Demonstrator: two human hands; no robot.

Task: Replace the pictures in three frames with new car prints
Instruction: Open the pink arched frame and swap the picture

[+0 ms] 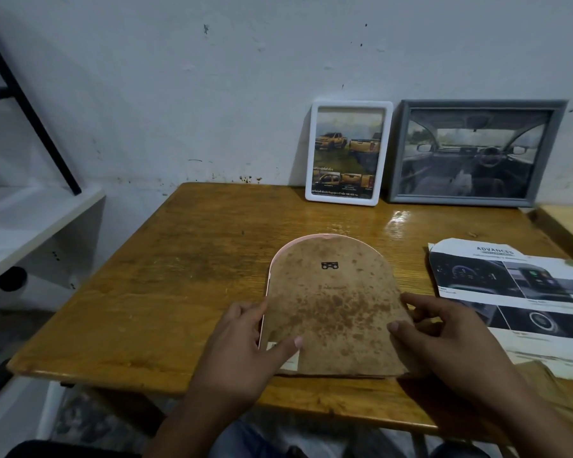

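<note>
Both hands — left hand (245, 338), right hand (444, 328) — grip the face-down arched frame's (331, 299) side edges.

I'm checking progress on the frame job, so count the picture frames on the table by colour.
White frame, upright against the wall: 1
Grey frame, upright against the wall: 1
Pink arched frame, face down: 1
Total: 3
</note>
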